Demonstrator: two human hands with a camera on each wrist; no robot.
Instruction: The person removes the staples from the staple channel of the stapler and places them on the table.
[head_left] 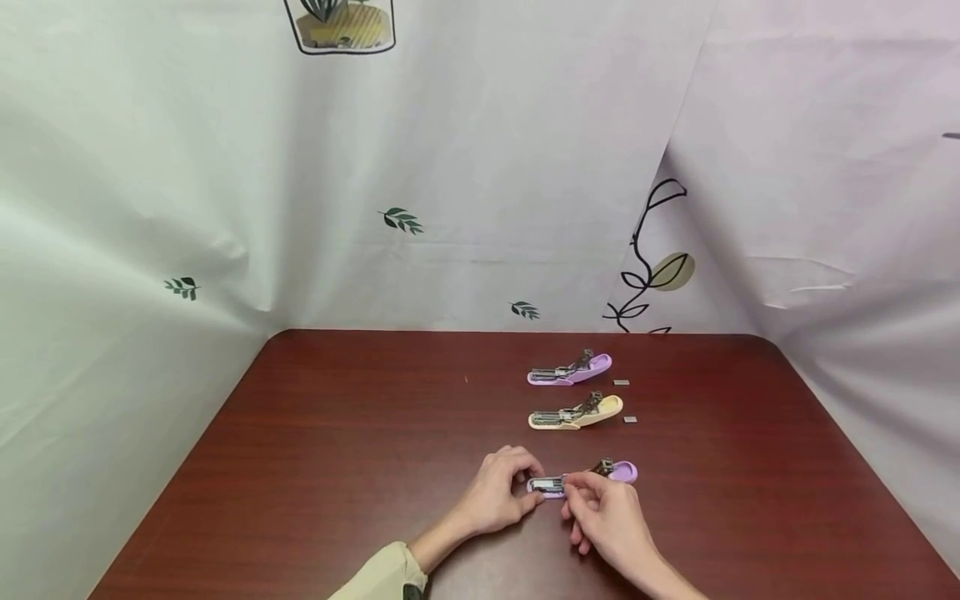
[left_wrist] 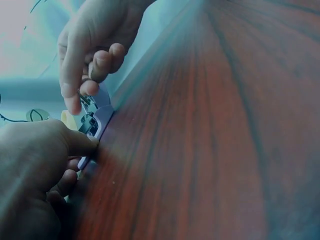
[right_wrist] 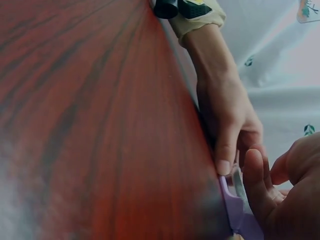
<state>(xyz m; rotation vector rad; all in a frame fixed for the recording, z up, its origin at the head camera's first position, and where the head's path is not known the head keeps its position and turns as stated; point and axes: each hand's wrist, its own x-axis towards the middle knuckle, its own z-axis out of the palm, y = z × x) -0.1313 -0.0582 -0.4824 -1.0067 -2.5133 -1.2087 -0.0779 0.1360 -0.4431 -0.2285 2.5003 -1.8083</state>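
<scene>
The nearest purple mini stapler (head_left: 624,472) lies on the table, opened up, its metal magazine (head_left: 544,483) facing up and a pale strip showing inside. My left hand (head_left: 497,493) grips its left end, thumb at the near side and fingers at the far side. Over the middle of the stapler, my right hand (head_left: 611,518) brings thumb and index fingertips together at the metal parts, the other fingers curled beneath. I cannot tell whether a small piece sits between those tips. In the left wrist view, the right index finger points down at the stapler's metalwork (left_wrist: 88,122).
Behind the hands lie an opened yellow stapler (head_left: 611,407) and another opened purple stapler (head_left: 600,365). A small grey staple strip (head_left: 630,419) sits right of the yellow one, and a second strip (head_left: 621,382) right of the far purple one. White printed cloth (head_left: 480,167) surrounds the reddish-brown table (head_left: 337,433).
</scene>
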